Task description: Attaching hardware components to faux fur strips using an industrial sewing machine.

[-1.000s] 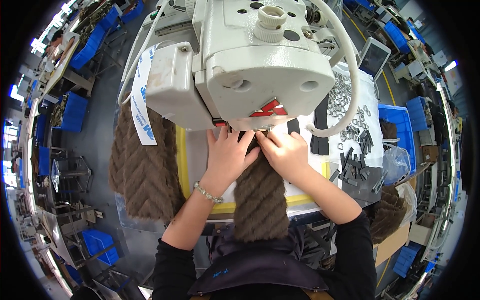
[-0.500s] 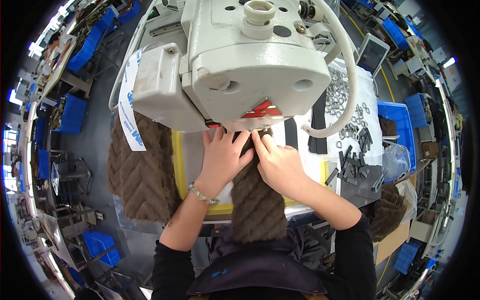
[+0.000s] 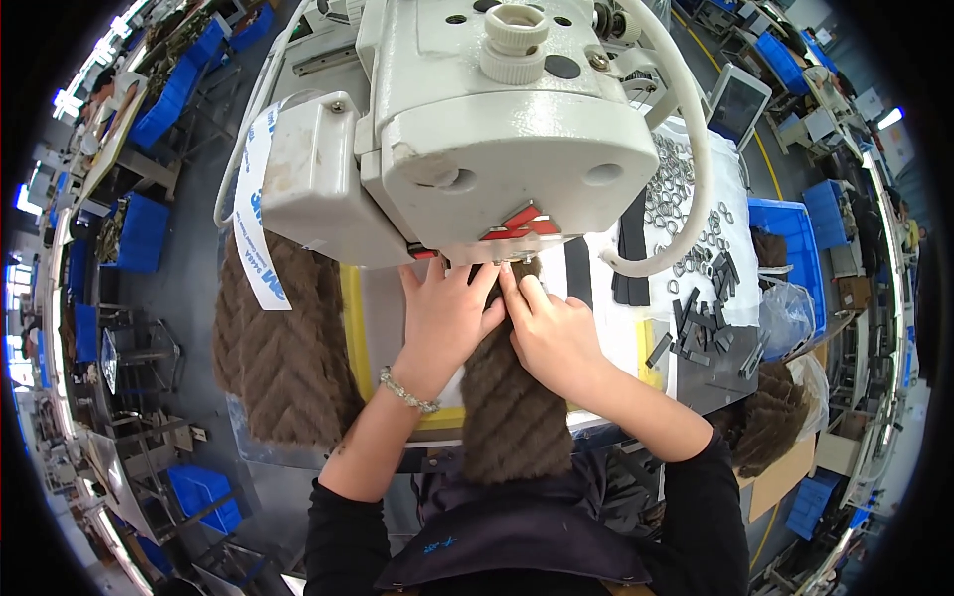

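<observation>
Under the head of a white sewing machine (image 3: pixel 512 139), my left hand (image 3: pixel 445 318) lies with fingers spread on a brown fur strip (image 3: pixel 515 427) and the bed beside it; its fingertips are partly hidden by the machine. Close by on the right, my right hand (image 3: pixel 556 343) has its index finger extended to the strip below the needle area, the other fingers curled against the fur. The strip runs down over the front edge of the work surface (image 3: pixel 437 417), which has yellow bands. A larger fur piece (image 3: pixel 283 358) lies left of my left hand.
On the right lie metal rings (image 3: pixel 671 189), black strips (image 3: pixel 632 248) and small dark pieces (image 3: pixel 706 328). Beyond them are a blue bin (image 3: pixel 805 248), a clear bag (image 3: pixel 785 318) and more fur (image 3: pixel 770 422). A white cable (image 3: pixel 701 179) loops down beside the machine. Workbenches line both sides.
Both hands have stayed under the machine head. My right hand's fingers have curled a little more and shifted slightly down and left in the picture, with little other movement.
</observation>
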{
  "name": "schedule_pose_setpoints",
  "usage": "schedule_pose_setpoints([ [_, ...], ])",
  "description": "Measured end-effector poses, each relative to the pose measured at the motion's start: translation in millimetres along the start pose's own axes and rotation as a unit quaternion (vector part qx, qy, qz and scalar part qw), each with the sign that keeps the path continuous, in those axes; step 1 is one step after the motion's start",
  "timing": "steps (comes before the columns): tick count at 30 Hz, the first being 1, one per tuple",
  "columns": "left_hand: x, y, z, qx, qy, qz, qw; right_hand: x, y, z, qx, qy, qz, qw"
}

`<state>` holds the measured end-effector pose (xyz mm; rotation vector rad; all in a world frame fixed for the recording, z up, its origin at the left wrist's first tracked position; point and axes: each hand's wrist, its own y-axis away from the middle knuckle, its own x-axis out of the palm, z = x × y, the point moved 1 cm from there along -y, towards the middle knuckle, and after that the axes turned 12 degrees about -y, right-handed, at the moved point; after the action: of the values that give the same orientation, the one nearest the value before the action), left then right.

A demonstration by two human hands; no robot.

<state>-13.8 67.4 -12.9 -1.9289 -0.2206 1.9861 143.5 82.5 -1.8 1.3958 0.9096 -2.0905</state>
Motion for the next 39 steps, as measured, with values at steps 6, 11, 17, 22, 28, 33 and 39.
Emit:
schedule_pose_setpoints([
  [6,2.3,2.6,7.9,0.009,0.053,0.013,0.998,-1.6,-2.8,0.0,0.005,-0.046,-0.003,0.999],
  [11,-0.7,2.3,5.7,0.01,0.045,0.008,0.999,-6.6,-5.6,1.0,0.011,-0.073,0.0,0.997],
  [17,-3.5,-2.0,1.2,-0.011,0.044,0.013,0.999,-7.6,-7.0,0.7,0.016,-0.07,0.003,0.997],
  [22,-0.3,-0.7,3.9,-0.014,0.044,0.026,0.999,1.2,0.2,3.1,0.021,-0.026,-0.008,0.999],
  [28,0.3,-1.5,4.6,-0.005,0.045,-0.003,0.999,7.8,5.0,4.9,0.018,0.041,-0.006,0.999],
  [33,-2.5,-2.7,5.7,-0.008,0.053,-0.002,0.999,9.6,3.0,6.4,0.012,0.052,-0.007,0.999],
  [39,-1.9,-1.4,5.3,-0.014,0.054,0.025,0.998,6.5,-0.1,7.4,0.022,0.033,-0.003,0.999],
])
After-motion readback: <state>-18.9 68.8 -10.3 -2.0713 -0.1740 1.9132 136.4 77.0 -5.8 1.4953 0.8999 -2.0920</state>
